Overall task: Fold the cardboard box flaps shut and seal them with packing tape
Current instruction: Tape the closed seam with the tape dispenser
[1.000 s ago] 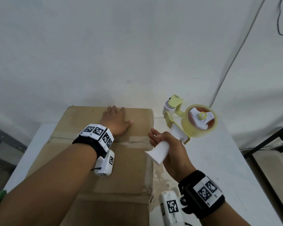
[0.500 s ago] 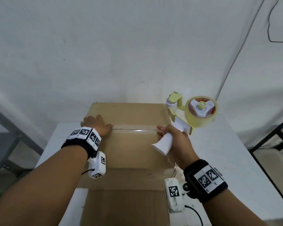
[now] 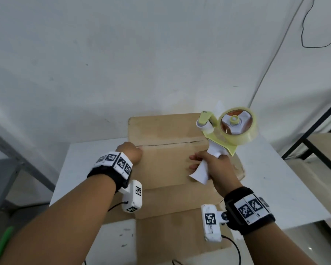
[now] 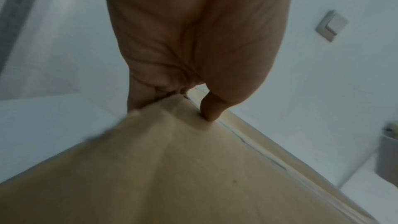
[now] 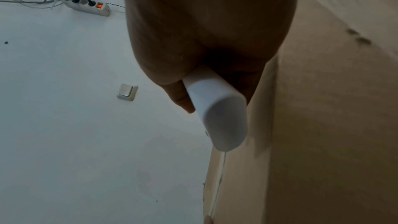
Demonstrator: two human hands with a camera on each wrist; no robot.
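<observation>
A brown cardboard box [image 3: 166, 165] stands on a white table [image 3: 275, 188], its top flaps folded down and meeting at a seam across the top. My left hand [image 3: 131, 152] grips the box's left edge at the seam. In the left wrist view its fingers curl over the side and its thumb [image 4: 212, 110] presses on the top. My right hand [image 3: 216, 167] holds the white handle [image 5: 217, 113] of a yellow-green tape dispenser [image 3: 214, 138]. The dispenser carries a clear tape roll [image 3: 237, 127] and hovers over the right end of the seam.
More cardboard [image 3: 180, 236] spreads toward me below the box's near edge. A black metal frame [image 3: 313, 131] stands at the right and a grey frame [image 3: 17, 159] at the left. A white wall rises right behind the table, with a cable [image 3: 266, 69] running down it.
My left hand has slid from the box's top to its left edge and taken hold there. My right hand has carried the dispenser to the right end of the seam.
</observation>
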